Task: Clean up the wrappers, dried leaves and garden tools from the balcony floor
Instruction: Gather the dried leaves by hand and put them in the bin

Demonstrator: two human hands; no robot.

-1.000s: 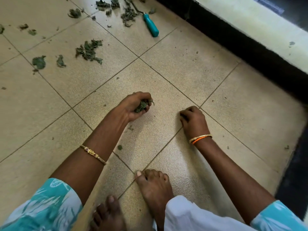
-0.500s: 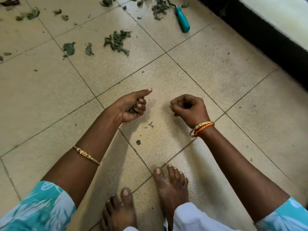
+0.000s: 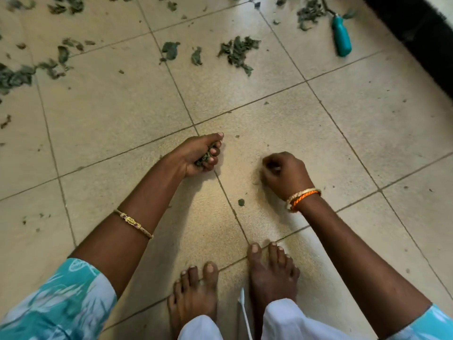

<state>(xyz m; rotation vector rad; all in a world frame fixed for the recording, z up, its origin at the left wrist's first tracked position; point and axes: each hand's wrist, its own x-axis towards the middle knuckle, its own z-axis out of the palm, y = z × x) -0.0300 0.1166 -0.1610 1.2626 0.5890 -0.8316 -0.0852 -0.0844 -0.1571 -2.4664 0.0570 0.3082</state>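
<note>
Fingers (image 3: 212, 151) of left hand (image 3: 196, 155) grip crumbly dried leaves (image 3: 205, 157).

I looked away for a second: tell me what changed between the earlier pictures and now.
The right hand lifted off the tile and now hangs with its fingers curled; what it holds, if anything, is hidden. The left hand turned slightly, thumb now stretched out, still gripping its clump of dried leaves. The view shifted. The teal-handled tool and the scattered leaves stayed where they lay.
</note>
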